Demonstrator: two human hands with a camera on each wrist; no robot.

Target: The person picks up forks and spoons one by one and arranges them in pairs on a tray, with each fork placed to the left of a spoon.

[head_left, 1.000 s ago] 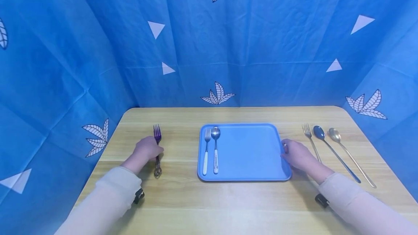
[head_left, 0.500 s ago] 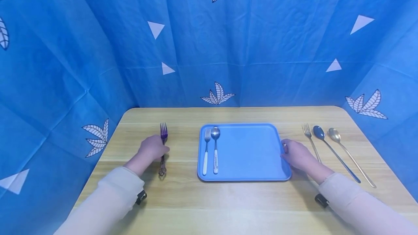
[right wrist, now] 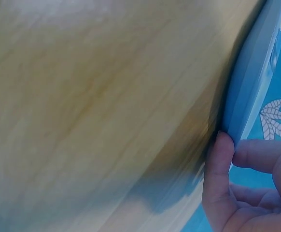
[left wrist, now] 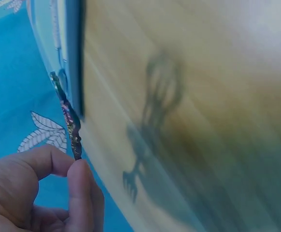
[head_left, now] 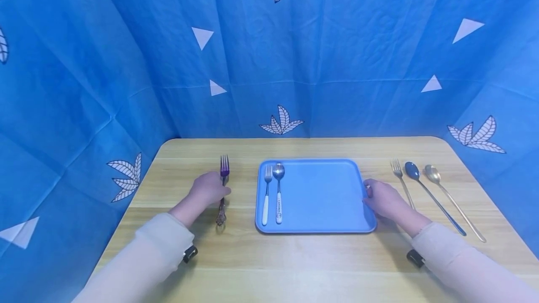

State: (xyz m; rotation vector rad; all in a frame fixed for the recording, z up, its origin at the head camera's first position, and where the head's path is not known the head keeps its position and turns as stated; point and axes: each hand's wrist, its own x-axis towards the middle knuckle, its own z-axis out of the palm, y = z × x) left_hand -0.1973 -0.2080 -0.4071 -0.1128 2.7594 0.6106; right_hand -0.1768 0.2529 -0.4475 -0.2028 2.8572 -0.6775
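Observation:
My left hand pinches a purple-tined fork by its handle, left of the blue tray. In the left wrist view thumb and finger meet on the ornate fork handle, and the fork's shadow falls on the tabletop, apart from it. My right hand grips the tray's right edge; in the right wrist view a finger and thumb pinch the tray rim. On the tray's left side lie a white-handled fork and a white-handled spoon, side by side.
Right of the tray lie a fork, partly hidden by my right arm, a dark blue spoon and a gold-toned spoon. The wooden table ends at a blue patterned curtain at the back and sides.
My left hand has carried the purple-tined fork rightward, closer to the tray. The right hand stays on the tray's edge, and the tray has not moved.

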